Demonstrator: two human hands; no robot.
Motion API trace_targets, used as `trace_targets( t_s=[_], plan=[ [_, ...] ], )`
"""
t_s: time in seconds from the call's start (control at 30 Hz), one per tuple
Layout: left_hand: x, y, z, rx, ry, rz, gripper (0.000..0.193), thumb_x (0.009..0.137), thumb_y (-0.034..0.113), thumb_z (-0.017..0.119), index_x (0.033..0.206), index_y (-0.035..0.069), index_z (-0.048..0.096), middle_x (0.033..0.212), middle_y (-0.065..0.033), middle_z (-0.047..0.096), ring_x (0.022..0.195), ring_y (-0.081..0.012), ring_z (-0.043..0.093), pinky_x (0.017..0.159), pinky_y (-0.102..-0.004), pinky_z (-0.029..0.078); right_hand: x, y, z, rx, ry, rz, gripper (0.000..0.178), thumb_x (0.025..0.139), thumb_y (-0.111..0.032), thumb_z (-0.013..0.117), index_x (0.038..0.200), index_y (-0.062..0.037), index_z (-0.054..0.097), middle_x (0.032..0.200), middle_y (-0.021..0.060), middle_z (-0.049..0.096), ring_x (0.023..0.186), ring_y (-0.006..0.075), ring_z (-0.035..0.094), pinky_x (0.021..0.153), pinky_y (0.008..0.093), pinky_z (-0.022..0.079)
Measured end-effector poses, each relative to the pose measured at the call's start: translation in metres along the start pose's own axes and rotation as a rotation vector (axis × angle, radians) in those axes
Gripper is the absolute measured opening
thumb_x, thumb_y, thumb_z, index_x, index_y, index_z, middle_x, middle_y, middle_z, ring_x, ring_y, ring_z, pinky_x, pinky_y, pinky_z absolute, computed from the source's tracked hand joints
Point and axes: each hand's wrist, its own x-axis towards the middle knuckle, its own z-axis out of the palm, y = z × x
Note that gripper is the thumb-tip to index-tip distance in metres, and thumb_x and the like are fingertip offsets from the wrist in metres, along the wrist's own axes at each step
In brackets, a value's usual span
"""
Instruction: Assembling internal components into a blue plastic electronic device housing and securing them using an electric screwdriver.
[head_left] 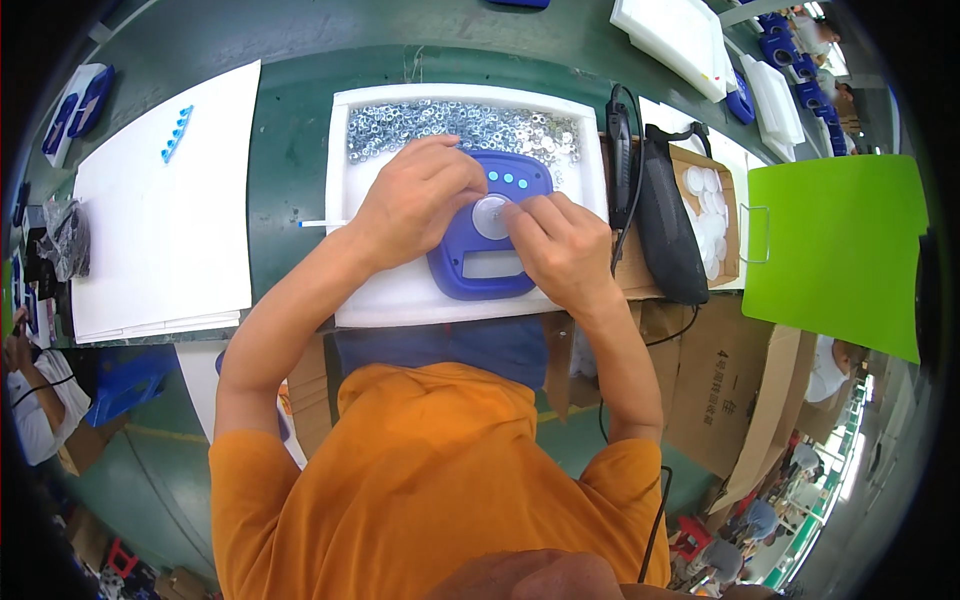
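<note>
Blue housing (462, 238) lies under both inward-angled, half-curled hands (415, 195); I cannot tell their hold

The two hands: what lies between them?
In the head view, part of a blue casing with a round, pale disc lies between the left hand and the right hand.

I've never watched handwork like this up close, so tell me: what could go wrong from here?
The left hand is close to the loose metal parts; a brush might scatter some. The pale disc beside the right hand could slip askew on the blue casing. The white stick jutting past the foam tray might get knocked.
</note>
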Motion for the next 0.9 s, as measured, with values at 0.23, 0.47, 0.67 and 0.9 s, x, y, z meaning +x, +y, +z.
trace_targets(
  t_s=[0.23, 0.47, 0.67, 0.9],
  plan=[
    [0.0, 0.001, 0.002, 0.007, -0.048, 0.029, 0.016, 0.092, 0.002, 0.082, 0.103, 0.008, 0.072, 0.104, -0.0069, 0.077, 0.105, -0.0306, 0.074, 0.117, -0.0524, 0.057, 0.0, -0.003, -0.01, -0.06, -0.043, -0.114, 0.022, 0.085, -0.014, 0.076, 0.105, -0.0046, 0.079, 0.091, 0.0016, 0.064, 0.081, 0.0181, 0.067, 0.063, 0.0321, 0.053],
    [0.002, 0.002, 0.01, 0.025, -0.106, 0.082, 0.013, 0.094, 0.004, 0.079, 0.104, 0.009, 0.072, 0.106, -0.0059, 0.076, 0.105, -0.0289, 0.075, 0.12, -0.0515, 0.056, -0.005, 0.003, -0.013, -0.036, 0.031, -0.093, 0.024, 0.086, -0.012, 0.078, 0.109, -0.0048, 0.081, 0.097, 0.0019, 0.071, 0.082, 0.0181, 0.071, 0.064, 0.0324, 0.055],
    [0.006, 0.004, 0.011, 0.156, -0.179, 0.202, 0.012, 0.092, 0.01, 0.071, 0.105, 0.01, 0.073, 0.108, -0.0031, 0.076, 0.107, -0.0236, 0.076, 0.122, -0.0498, 0.055, -0.02, 0.008, -0.016, 0.007, 0.107, 0.046, 0.017, 0.089, -0.007, 0.085, 0.106, -0.0067, 0.082, 0.094, 0.0028, 0.076, 0.078, 0.0202, 0.073, 0.062, 0.0349, 0.057],
    [0.006, 0.008, 0.006, 0.153, -0.193, 0.243, 0.017, 0.086, 0.006, 0.082, 0.102, 0.007, 0.077, 0.107, -0.0058, 0.078, 0.104, -0.0258, 0.078, 0.121, -0.0544, 0.057, -0.027, 0.006, -0.016, 0.068, 0.124, 0.098, 0.018, 0.088, -0.006, 0.089, 0.105, -0.0067, 0.082, 0.091, 0.003, 0.075, 0.076, 0.0203, 0.073, 0.061, 0.0348, 0.056]
  ],
)
